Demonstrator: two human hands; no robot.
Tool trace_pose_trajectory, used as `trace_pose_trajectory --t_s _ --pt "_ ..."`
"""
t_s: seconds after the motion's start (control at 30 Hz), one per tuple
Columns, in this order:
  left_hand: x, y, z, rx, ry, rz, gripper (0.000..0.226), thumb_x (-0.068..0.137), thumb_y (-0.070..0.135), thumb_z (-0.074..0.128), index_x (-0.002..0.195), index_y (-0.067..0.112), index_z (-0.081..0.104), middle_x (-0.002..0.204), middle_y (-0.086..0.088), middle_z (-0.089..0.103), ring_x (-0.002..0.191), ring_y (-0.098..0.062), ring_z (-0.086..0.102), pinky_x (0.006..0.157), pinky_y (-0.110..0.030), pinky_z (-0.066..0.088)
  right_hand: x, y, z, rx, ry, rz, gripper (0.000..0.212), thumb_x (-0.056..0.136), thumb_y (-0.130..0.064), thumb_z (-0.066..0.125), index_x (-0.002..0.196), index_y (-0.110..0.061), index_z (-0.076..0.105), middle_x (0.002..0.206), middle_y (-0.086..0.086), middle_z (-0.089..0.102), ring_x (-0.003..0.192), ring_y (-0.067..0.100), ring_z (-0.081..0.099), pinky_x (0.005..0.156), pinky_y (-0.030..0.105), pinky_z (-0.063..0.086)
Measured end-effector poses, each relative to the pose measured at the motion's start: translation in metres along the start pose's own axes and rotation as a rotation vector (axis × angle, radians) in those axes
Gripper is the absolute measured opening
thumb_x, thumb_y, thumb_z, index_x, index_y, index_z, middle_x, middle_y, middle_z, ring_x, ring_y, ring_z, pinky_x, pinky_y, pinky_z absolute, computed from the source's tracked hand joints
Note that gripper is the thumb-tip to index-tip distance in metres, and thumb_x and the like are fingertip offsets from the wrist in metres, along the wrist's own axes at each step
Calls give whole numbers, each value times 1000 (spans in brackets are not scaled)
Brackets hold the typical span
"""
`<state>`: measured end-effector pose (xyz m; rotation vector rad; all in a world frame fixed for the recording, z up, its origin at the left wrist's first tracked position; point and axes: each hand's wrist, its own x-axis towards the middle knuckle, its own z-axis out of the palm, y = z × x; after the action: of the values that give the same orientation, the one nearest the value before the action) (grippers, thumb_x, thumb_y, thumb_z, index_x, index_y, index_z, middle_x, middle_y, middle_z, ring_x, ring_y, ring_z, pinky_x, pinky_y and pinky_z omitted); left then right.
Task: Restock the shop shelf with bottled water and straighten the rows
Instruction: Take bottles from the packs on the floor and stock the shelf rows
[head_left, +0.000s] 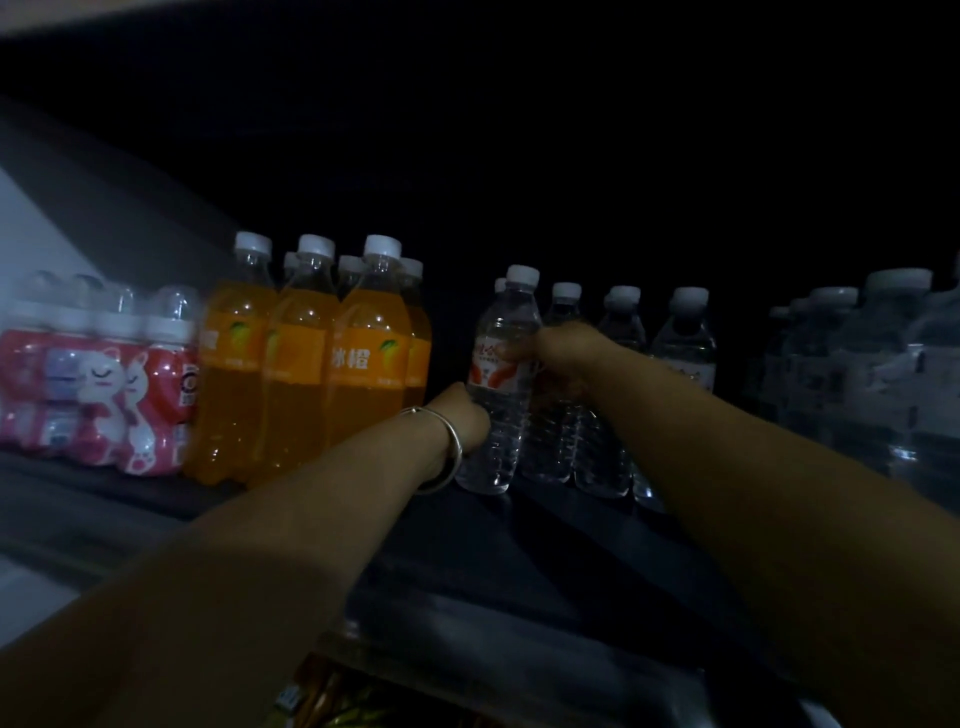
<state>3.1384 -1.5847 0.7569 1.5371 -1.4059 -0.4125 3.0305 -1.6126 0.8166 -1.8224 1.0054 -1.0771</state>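
A clear water bottle with a white cap and a red-and-white label stands at the front of the dark shelf. My left hand, with a silver bangle at the wrist, grips its lower body from the left. My right hand holds it at label height from the right. Behind and to the right stand more water bottles in a loose row, partly hidden by my right forearm.
Orange drink bottles stand in rows just left of the water. Red-and-pink wrapped small bottles fill the far left. A blurred shrink-wrapped pack of larger water bottles sits at the right. Snack packets show on the level below.
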Motion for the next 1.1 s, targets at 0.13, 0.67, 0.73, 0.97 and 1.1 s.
trace_pose_trajectory --t_s 0.13,0.67,0.73,0.97,1.1 --pt "11 -2 4 -56 42 -51 38 94 14 45 131 5 43 128 -15 52 115 -29 52 97 -34 42 9 -3 6 -31 -49 15 29 89 -14 61 114 0 54 118 20 62 109 37 59 93 54 47" --pt "11 -2 5 -63 40 -98 42 88 -6 41 129 -4 44 126 -22 52 112 -33 52 80 -31 43 5 2 18 14 2 -33 26 96 -9 50 119 3 52 119 21 61 108 32 60 80 39 50" --pt "8 0 5 -36 32 -103 39 89 -7 42 129 -6 44 125 -22 52 112 -32 53 73 -28 40 4 4 18 33 -10 -34 27 95 -11 51 119 2 53 118 20 62 107 31 61 79 36 50" --pt "-12 2 -1 53 31 -109 34 93 -2 39 125 -8 47 127 -22 53 99 -29 53 83 -32 44 -4 12 18 -236 106 -141 38 88 -22 63 118 -1 57 115 18 63 105 32 61 93 45 51" --pt "-36 8 -3 134 26 -72 34 95 1 39 128 -8 47 130 -19 52 116 -30 51 90 -28 42 -44 18 10 -883 137 -292 31 97 -24 48 121 -7 55 122 13 57 113 27 54 101 36 42"
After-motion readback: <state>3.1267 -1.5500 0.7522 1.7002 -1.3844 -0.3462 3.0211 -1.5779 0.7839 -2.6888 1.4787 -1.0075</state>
